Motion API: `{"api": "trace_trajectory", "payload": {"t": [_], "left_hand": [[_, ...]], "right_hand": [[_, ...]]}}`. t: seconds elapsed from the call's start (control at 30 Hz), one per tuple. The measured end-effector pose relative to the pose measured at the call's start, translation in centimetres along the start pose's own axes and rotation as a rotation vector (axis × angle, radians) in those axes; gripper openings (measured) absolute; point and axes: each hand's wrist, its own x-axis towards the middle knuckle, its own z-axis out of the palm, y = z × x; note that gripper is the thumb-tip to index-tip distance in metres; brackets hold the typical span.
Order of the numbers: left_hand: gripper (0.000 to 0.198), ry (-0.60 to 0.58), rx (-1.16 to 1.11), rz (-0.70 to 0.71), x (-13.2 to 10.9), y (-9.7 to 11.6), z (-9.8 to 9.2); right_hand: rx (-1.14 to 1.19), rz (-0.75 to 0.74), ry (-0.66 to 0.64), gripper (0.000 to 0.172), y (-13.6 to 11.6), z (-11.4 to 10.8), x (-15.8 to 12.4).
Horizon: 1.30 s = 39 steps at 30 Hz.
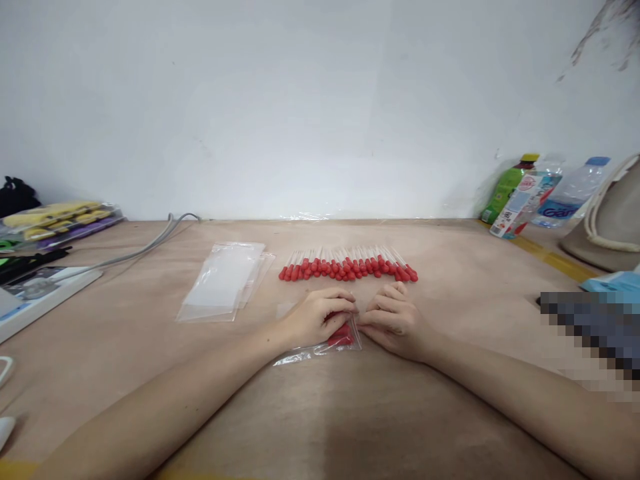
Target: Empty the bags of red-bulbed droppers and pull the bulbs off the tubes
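Note:
A small clear plastic bag (310,353) lies on the table in front of me with red-ended pieces (341,335) inside. My left hand (320,313) is closed over it, fingers curled and pressing the film at the bag's right part. Against the bag's right edge, my right hand (393,320) is closed in a pinch at its border. Just beyond both hands runs a row of thin pale sticks with red bulb-like ends (347,267), the red ends towards me. My fingers partly hide the bag's upper side.
Flat clear bags (220,280) lie stacked left of the row. A grey cable (150,247) and a white power strip (55,300) are further left, near yellow packages (60,217). At the right stand a green bottle (510,187), a clear bottle (570,197) and a beige bag (610,220).

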Motion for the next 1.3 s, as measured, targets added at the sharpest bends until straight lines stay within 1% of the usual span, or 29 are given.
{"api": "trace_trajectory", "payload": {"t": [0.1, 0.27, 0.57, 0.7, 0.8, 0.9, 1.07, 1.17, 1.3], "left_hand": [[0.022, -0.005, -0.001, 0.002, -0.01, -0.08, 0.0], [0.021, 0.0, -0.005, 0.004, -0.05, -0.3, 0.08], [0.021, -0.003, -0.005, 0.005, -0.02, -0.23, 0.05], [0.025, -0.073, 0.042, 0.022, 0.15, -0.18, -0.15], [0.03, -0.145, 0.1, 0.06, 0.32, -0.29, -0.36], [0.031, -0.18, 0.137, 0.079, 0.43, -0.43, -0.55], [0.027, -0.15, 0.122, 0.083, 0.32, -0.4, -0.69], [0.025, -0.124, 0.093, 0.076, 0.21, -0.35, -0.64], [0.023, -0.155, 0.094, 0.033, 0.22, -0.3, -0.61]], "right_hand": [[0.002, 0.008, 0.007, 0.007, 0.02, 0.07, 0.04], [0.013, -0.015, 0.065, 0.006, 0.17, 0.27, 0.02], [0.027, -0.035, 0.037, 0.01, 0.27, 0.33, -0.02], [0.038, -0.063, 0.015, 0.01, 0.6, 0.64, -0.27], [0.031, -0.084, -0.042, 0.01, 0.69, 0.68, -0.33], [0.014, -0.121, -0.075, 0.011, 0.55, 0.49, -0.22], [-0.008, -0.155, -0.008, 0.009, 0.34, 0.27, -0.11], [-0.004, -0.157, -0.002, 0.009, 0.32, 0.3, -0.1], [0.005, -0.148, 0.003, 0.009, 0.37, 0.38, -0.13]]}}
